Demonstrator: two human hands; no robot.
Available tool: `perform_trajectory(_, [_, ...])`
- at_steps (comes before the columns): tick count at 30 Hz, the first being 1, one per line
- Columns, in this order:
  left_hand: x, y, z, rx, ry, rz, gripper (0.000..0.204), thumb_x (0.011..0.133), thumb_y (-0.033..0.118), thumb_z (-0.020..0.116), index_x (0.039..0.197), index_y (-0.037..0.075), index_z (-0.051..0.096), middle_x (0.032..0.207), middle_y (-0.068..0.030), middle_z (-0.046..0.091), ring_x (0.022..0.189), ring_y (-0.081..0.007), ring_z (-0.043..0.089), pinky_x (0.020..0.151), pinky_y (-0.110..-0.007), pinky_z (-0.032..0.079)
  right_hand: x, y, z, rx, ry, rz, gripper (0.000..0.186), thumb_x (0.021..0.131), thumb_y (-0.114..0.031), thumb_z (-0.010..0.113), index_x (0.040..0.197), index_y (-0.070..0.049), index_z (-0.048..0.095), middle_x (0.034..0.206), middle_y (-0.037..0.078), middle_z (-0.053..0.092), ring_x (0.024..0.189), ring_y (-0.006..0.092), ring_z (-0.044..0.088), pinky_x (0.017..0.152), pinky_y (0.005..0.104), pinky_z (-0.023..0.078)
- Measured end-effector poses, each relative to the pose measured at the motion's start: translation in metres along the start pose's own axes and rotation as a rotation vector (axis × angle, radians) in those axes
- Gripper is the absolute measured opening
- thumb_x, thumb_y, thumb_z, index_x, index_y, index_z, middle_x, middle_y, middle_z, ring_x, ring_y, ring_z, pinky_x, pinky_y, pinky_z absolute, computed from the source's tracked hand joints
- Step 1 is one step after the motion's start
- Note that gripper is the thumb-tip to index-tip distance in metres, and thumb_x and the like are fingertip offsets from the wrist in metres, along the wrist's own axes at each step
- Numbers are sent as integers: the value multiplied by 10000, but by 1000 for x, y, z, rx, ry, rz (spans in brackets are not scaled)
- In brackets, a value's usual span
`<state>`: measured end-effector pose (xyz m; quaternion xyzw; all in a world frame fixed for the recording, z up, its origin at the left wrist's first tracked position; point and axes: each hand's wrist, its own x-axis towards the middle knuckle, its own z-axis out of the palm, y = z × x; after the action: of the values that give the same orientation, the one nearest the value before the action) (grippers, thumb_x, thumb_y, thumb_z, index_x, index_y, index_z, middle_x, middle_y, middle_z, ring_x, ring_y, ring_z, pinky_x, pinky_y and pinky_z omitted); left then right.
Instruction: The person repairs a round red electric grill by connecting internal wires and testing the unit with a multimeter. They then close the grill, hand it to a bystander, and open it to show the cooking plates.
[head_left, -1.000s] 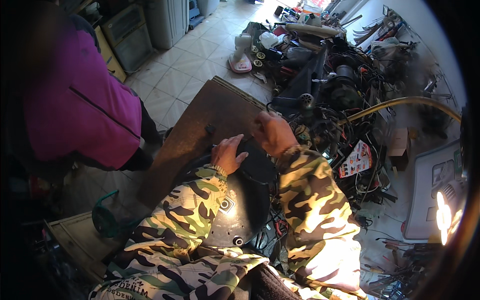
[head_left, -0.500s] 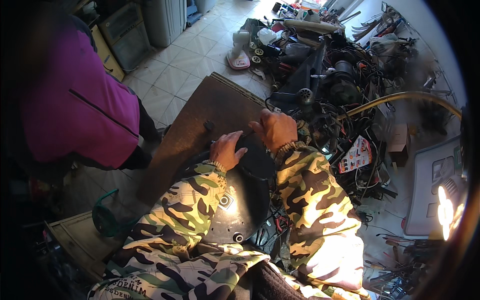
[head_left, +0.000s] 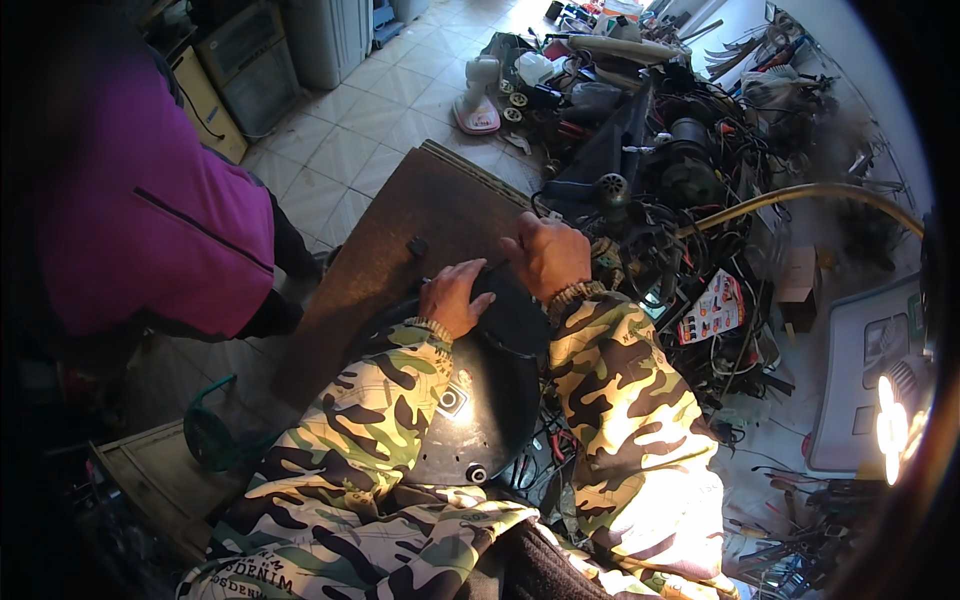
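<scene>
A black rounded casing [head_left: 512,400] stands in front of my body, with a small light square fitting and a round socket on its near face. My left hand [head_left: 455,298] rests on its far top part, thumb apart from the fingers. Just to the right, my right hand [head_left: 553,256] is closed with its knuckles up. A thin dark piece shows between the two hands, but what my right fingers grip is hidden. Under and beyond the casing lies a brown board [head_left: 400,225] with a small black knob-like part [head_left: 417,245] on it.
A person in a purple top [head_left: 170,220] stands at the left. A heap of cables, motors and parts [head_left: 690,170] fills the far right. A curved brass-coloured lamp arm [head_left: 800,194] leads to a lit lamp [head_left: 888,425]. A green-rimmed object [head_left: 207,435] sits lower left.
My right hand and forearm have shifted very slightly left. My left hand stays in place on the casing. The person in purple has leaned a little to the left.
</scene>
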<state>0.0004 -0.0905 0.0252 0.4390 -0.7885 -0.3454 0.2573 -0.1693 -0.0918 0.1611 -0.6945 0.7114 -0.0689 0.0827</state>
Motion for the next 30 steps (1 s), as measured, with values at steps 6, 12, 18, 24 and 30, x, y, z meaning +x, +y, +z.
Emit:
perform_trajectory(6, [2,1,-1,20,-14,-5,580,871,258,777,1392,77,597,1364,-129,658,1240,-350,609,1025,-474,499,1,8,14,127,147,-74,227,895,-251,736,978,-74,620,913,197,684,864,428,680,744,536,533])
perform_trajectory(12, [1,5,-2,18,-32,-30,576,868,247,785,1389,81,604,1360,-124,662,1229,-348,620,1019,-476,503,-4,8,12,103,98,-93,245,899,-264,731,1003,-82,605,905,175,686,853,426,686,732,535,538])
perform_trajectory(18, [0,2,-4,33,-12,-10,576,866,243,787,1384,68,605,1352,-132,665,1219,-352,624,1021,-471,504,-4,0,10,28,91,-15,263,883,-258,746,1015,-93,589,911,164,689,837,426,688,714,547,534])
perform_trajectory(24, [2,3,-4,1,-12,-15,582,856,253,794,1375,65,611,1344,-138,669,1221,-356,622,1023,-465,505,-4,7,8,133,27,-32,274,871,-258,756,991,-92,575,922,168,671,855,423,684,714,545,531])
perform_trajectory(30, [1,1,-1,14,6,25,582,855,257,794,1373,63,612,1342,-149,667,1216,-357,626,1023,-458,507,-5,8,15,137,141,-94,245,871,-240,759,943,-72,597,810,153,684,793,409,685,701,521,526])
